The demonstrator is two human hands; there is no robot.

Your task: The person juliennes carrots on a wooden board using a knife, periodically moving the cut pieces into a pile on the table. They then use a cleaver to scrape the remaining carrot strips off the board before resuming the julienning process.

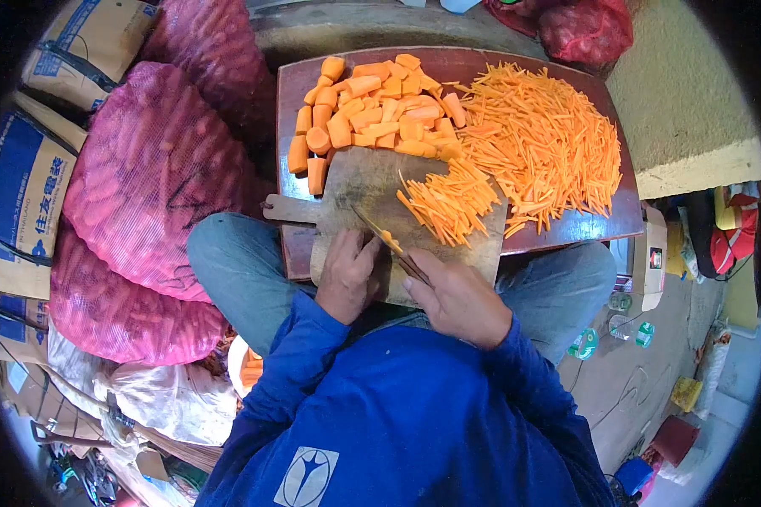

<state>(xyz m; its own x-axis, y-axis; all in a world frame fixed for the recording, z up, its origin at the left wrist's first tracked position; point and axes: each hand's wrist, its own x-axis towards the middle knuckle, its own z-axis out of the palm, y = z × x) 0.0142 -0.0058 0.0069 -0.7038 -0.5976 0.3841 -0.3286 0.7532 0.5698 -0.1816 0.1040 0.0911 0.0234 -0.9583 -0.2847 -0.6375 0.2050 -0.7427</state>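
Note:
My right hand [461, 300] is wrapped round the handle of a kitchen knife [369, 221], whose blade slants up and left over the cutting board [347, 186]. A small bit of carrot clings to the blade. My left hand [347, 272] rests at the board's near left part, close beside the knife, with its fingers bent and together; anything under them is hidden. Thin carrot strips [451, 201] lie in a pile on the right half of the board. Behind it, peeled carrot chunks [380, 101] and a large heap of carrot shreds [550, 144] cover much of the dark red table [583, 226].
Pink mesh sacks [156, 177] of carrots are stacked at the left, by cardboard boxes [25, 186]. A white bowl [238, 367] with carrot pieces stands low beside my left arm. Plastic bottles [583, 344] are on the floor at right. A concrete ledge [685, 110] borders the table.

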